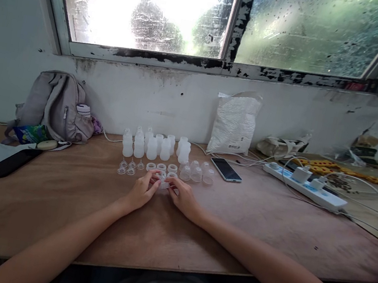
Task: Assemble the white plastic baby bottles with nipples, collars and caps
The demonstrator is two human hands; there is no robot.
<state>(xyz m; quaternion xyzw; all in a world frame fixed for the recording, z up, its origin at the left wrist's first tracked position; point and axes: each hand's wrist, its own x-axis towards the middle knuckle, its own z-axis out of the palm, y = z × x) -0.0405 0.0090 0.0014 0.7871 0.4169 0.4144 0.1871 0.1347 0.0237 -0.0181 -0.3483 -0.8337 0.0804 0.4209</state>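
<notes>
Work partway along, by the look of it. At the middle of the tabletop [158, 233], a small clear piece [163, 185] is being pinched between both hands, just in front of the rings. By the left hand [144, 188] it is being gripped with curled fingers and thumb; by the right hand [182, 196] it is being gripped likewise from the other side. Whether nipple alone or nipple in ring is being held cannot be told.

Done: at the left end of the cluster of bottles [152, 148], three nipple-topped necks are being shown, so some fitting is judged finished. Left: bare necks are being shown by the rest toward the right, and loose parts are being kept in groups in front.

Count: bottles, about ten or eleven, the rear ones being partly hidden. Loose nipples [121, 170], five, being set out at left. Rings [150, 169], about five, being partly covered by the fingers. Clear caps [196, 175], about six, being bunched at right. Beyond these, one phone [227, 169], one white plastic bag [234, 125], one power strip [328, 200] and one backpack [53, 103] are being noted.
</notes>
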